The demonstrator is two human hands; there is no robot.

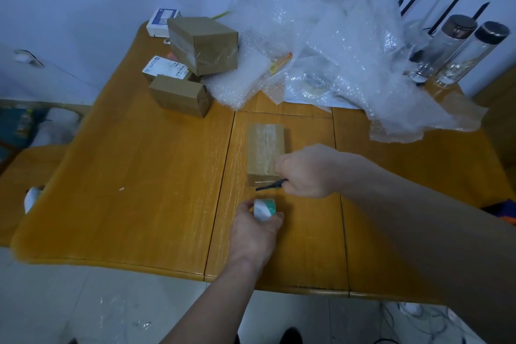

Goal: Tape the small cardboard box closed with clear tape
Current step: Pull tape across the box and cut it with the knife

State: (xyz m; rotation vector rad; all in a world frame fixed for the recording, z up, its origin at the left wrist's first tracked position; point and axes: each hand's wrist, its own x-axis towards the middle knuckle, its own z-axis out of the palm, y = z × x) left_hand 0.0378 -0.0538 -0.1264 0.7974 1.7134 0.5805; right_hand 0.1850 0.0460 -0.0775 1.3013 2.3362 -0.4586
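Hands at a small box on a wooden table

The wooden table [139,176] carries a heap of bubble wrap [321,45] at the far right and three brown boxes at the far left. The small cardboard box [265,148] lies mid-table, glossy tape along its top. The right hand [305,173] is closed around a black blade [269,185] at the box's near end. Nearer, the left hand [255,229] is clamped on a tape roll [264,209].
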